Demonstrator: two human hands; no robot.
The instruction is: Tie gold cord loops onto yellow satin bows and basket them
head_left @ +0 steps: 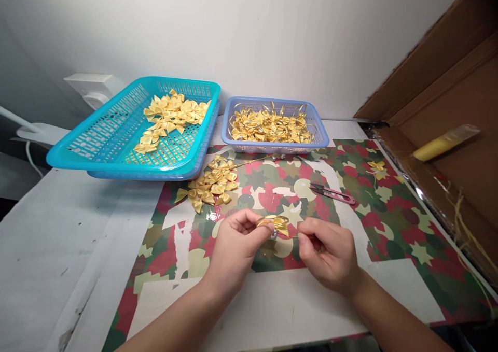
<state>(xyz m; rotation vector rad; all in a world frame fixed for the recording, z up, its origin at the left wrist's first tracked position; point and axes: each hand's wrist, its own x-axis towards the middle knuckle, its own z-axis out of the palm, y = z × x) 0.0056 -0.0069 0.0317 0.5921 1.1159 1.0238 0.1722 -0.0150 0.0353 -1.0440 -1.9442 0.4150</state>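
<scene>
Between finger and thumb, my left hand [241,240] pinches a yellow ribbon bow [282,225] with looped gold wire and a small silver bell-like ball [274,234] on it. A thin thread or cord [292,236] runs from the bow to my right hand [329,251], which is closed on its end. Both hands are held above the front of the patterned mat. Beyond my left hand lies a loose pile of yellow bows [216,183]. Thread snips [332,193] with pink handles rest on the mat past my right hand.
A turquoise basket [78,150] with yellow bows is stacked on a blue one at the left. Behind the mat [268,178], a lilac basket [276,148] holds bows with gold wire loops. Cardboard [451,82] stands at the right, near a yellow thread spool [443,143].
</scene>
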